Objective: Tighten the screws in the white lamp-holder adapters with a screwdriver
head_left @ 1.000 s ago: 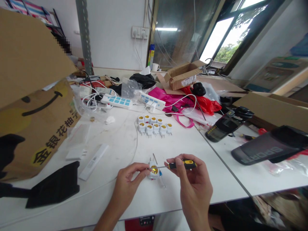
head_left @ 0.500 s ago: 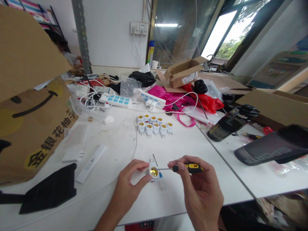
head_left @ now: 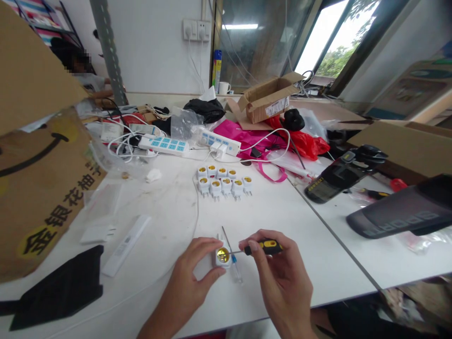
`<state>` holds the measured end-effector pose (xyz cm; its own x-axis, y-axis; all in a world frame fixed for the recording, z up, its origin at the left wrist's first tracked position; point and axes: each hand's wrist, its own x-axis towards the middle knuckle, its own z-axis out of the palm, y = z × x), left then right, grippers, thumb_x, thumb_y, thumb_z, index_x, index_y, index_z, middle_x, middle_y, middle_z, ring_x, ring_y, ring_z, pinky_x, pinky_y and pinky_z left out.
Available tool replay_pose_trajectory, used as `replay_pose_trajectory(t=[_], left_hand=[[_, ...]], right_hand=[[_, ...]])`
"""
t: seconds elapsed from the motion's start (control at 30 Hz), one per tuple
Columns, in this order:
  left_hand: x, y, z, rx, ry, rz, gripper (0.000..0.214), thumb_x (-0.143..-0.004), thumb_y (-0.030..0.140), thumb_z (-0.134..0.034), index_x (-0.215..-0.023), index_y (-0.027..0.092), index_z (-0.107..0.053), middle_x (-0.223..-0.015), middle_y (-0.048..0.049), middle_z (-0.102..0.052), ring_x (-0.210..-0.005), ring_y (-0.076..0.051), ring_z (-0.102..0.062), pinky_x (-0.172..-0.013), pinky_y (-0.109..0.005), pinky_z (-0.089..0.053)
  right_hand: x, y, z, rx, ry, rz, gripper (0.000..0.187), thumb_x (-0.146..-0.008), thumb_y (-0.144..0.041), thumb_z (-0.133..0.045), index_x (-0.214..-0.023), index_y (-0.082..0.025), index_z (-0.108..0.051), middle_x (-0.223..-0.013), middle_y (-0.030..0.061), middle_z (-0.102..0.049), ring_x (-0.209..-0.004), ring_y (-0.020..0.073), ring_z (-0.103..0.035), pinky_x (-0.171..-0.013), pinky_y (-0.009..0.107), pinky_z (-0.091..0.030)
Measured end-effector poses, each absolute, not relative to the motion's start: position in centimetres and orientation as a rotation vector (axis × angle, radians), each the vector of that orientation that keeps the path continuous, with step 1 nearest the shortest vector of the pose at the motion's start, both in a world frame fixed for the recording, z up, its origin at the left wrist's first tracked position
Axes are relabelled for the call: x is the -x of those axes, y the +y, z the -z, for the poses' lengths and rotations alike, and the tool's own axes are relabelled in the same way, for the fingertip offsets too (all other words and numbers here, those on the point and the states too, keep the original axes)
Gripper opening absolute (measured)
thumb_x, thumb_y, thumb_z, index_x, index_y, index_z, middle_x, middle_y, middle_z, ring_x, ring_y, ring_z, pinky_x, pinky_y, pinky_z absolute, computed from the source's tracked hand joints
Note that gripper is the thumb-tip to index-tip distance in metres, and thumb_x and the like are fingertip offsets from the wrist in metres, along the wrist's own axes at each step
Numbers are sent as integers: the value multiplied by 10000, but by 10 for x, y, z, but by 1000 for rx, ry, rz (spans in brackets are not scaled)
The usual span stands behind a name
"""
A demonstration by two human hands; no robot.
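Observation:
My left hand (head_left: 189,275) grips a white plug-in lamp socket (head_left: 218,263) between thumb and fingers, its brass-coloured threaded mouth facing me. In my right hand (head_left: 286,278) is a black-and-yellow screwdriver (head_left: 271,246), held level and pointing left. Its shaft reaches into the socket's mouth; what the tip touches inside is too small to tell. A slim screwdriver with a clear handle (head_left: 238,272) and blue collar lies on the table just right of the socket. Farther back, several similar lamp sockets (head_left: 226,186) stand together in two rows, prongs towards me.
Power strips (head_left: 165,145) with tangled cords lie behind the sockets, near a pink bag (head_left: 229,129) and an open carton (head_left: 268,101). On the right lie two dark bottles (head_left: 328,181). A printed paper bag (head_left: 52,188) and a black flat object (head_left: 61,287) are on the left.
The screwdriver has moved left and its shaft now reaches farther into the socket's mouth. My left hand keeps hold of the socket. The whole view has shifted slightly.

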<state>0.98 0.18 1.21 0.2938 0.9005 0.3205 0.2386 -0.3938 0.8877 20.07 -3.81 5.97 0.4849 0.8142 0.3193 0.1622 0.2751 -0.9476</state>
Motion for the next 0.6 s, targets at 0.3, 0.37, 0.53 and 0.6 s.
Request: replay_pose_trajectory(t=[0.3, 0.37, 0.53, 0.6], left_hand=[[-11, 3, -13, -1803, 1020, -1151, 377, -896, 143, -867, -1235, 307, -842, -1233, -76, -846, -1165, -274, -806, -1063, -398, -663], [-11, 3, -14, -1807, 1016, -1157, 374, -897, 140, -864, -1233, 304, -844, -1232, -79, -845, -1161, -274, -806, -1061, -395, -664], [-10, 2, -11, -1799, 1007, -1142, 392, -909, 141, -861, -1256, 321, -831, -1258, -65, -832, -1191, -259, -791, -1088, -385, -645], [-10, 2, -10, -1794, 1003, -1132, 381, -914, 140, -857, -1245, 326, -836, -1260, -63, -828, -1196, -256, -786, -1099, -389, -639]], right_hand=[[-200, -38, -59, 1271, -1052, -551, 204, -1007, -342, -816, -1168, -248, -732, -1022, 52, -783, -856, 191, -836, -716, 268, -703], [-203, -37, -56, 1270, -1086, -529, 207, -1002, -334, -821, -1170, -250, -734, -1017, 52, -789, -845, 195, -841, -707, 267, -705], [-204, -37, -55, 1278, -1173, -490, 190, -1017, -301, -796, -1188, -262, -723, -1026, 49, -790, -861, 196, -841, -726, 272, -704], [-204, -38, -61, 1273, -1254, -457, 188, -1039, -271, -757, -1221, -273, -709, -1037, 47, -783, -864, 190, -833, -734, 273, -700]])
